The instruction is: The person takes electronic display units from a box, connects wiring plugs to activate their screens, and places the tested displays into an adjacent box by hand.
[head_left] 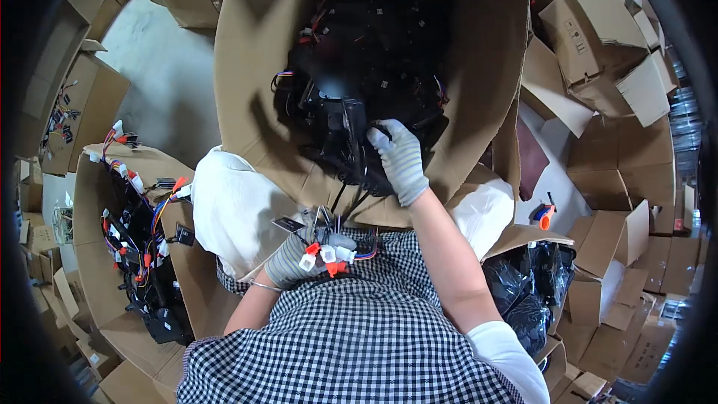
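My left hand [295, 260], in a striped work glove, is closed near my lap around a bundle of wired leads. Red and white plug connectors [327, 256] stick out of the bundle, with small black pieces above it. My right hand [402, 161], also gloved, reaches into a large open carton [258, 105]. Its fingers are pinched on a black part, whose exact kind I cannot make out. Beside those fingers stands a black plastic unit [344, 123] with black cables hanging down. Dark parts [381, 37] with several thin wires fill the carton, mostly in shadow.
On the left, a carton [97, 254] holds black units with coloured leads. To the right are black plastic-wrapped packs [527, 292] and an orange tape dispenser [545, 217]. Cardboard boxes [598, 30] crowd both sides. My knees flank the big carton.
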Action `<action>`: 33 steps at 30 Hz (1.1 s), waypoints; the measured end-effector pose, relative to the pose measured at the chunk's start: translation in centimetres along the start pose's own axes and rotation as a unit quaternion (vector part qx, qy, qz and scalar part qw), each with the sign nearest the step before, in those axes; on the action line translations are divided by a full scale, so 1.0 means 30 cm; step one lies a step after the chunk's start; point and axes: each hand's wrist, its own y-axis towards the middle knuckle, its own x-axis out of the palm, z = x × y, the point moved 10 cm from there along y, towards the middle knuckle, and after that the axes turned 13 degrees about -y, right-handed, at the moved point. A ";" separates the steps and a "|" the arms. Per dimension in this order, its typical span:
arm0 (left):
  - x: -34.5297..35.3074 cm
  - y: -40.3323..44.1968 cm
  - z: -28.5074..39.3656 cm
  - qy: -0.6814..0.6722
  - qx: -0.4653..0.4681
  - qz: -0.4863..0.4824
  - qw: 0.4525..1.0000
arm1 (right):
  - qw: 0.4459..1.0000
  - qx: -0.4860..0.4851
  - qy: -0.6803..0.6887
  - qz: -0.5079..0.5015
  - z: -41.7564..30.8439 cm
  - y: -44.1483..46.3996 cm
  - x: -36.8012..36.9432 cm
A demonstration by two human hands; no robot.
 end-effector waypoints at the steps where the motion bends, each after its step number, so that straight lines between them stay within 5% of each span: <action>1: 0.005 0.000 0.011 0.001 0.003 -0.001 1.000 | 0.949 0.062 0.307 -0.036 0.048 -0.031 0.072; 2: 0.025 0.002 0.015 0.033 -0.003 -0.025 0.999 | 0.801 0.115 0.583 -0.068 0.066 -0.063 0.156; 3: 0.044 0.005 0.022 0.065 -0.010 -0.050 0.997 | 0.744 0.144 0.646 -0.089 0.080 -0.085 0.219; 6: 0.032 -0.016 -0.022 0.020 0.002 -0.047 0.999 | 0.701 0.205 0.659 -0.177 0.076 -0.135 0.284; 7: 0.062 -0.033 0.095 0.235 0.095 -0.060 0.965 | 0.801 0.220 0.481 -0.279 0.097 -0.150 0.289; 8: 0.034 -0.035 0.080 0.115 0.073 -0.030 0.990 | 0.860 0.227 0.277 -0.365 0.144 -0.166 0.278; 9: 0.029 -0.035 0.062 0.165 0.057 -0.026 0.984 | 0.927 0.151 0.177 -0.294 0.217 -0.119 0.279; 10: 0.019 -0.036 0.043 0.214 0.043 -0.024 0.976 | 0.930 0.158 0.176 -0.282 0.259 -0.082 0.279; 12: -0.030 -0.037 0.028 0.430 0.151 0.007 0.890 | 0.985 0.143 0.096 -0.023 0.385 0.129 0.080; 13: -0.037 -0.034 0.058 0.477 0.168 0.052 0.861 | 0.927 0.217 0.306 0.000 0.539 0.193 0.139; 14: -0.062 -0.060 0.008 0.581 0.252 0.122 0.764 | 0.820 0.275 0.501 0.021 0.676 0.251 0.223; 15: -0.074 -0.038 -0.020 0.532 0.219 0.098 0.812 | 0.820 0.273 0.503 0.025 0.723 0.313 0.244; 16: -0.086 -0.018 -0.046 0.481 0.183 0.075 0.854 | 0.923 0.273 0.250 0.101 0.780 0.364 0.174; 18: -0.053 -0.031 -0.029 0.565 0.230 0.038 0.792 | 0.952 0.252 -0.017 0.174 0.754 0.445 0.084; 21: -0.142 -0.025 -0.075 0.437 0.103 0.095 0.889 | 0.917 0.331 0.092 0.202 0.814 0.458 0.081; 22: -0.176 -0.026 -0.123 0.360 0.043 0.103 0.926 | 0.952 0.265 0.019 0.148 0.813 0.496 0.089; 24: -0.217 -0.058 -0.259 0.536 0.010 0.045 0.843 | 0.975 0.195 -0.054 0.094 0.742 0.515 0.080; 26: -0.235 -0.063 -0.339 0.569 0.037 0.061 0.819 | 0.913 0.038 -0.118 0.388 0.370 0.344 -0.247; 28: -0.212 -0.031 -0.205 0.223 0.104 0.139 0.959 | 0.944 -0.046 -0.175 0.276 0.126 0.262 -0.298; 29: -0.136 -0.043 -0.111 0.506 0.130 0.114 0.845 | 0.936 -0.125 -0.224 0.242 0.022 0.207 -0.277; 30: -0.062 -0.056 -0.076 0.743 0.140 0.075 0.651 | 0.924 -0.206 -0.253 0.200 -0.070 0.127 -0.242; 33: -0.093 -0.035 0.023 0.413 0.213 0.142 0.874 | 0.899 -0.356 -0.211 0.144 -0.207 -0.113 -0.135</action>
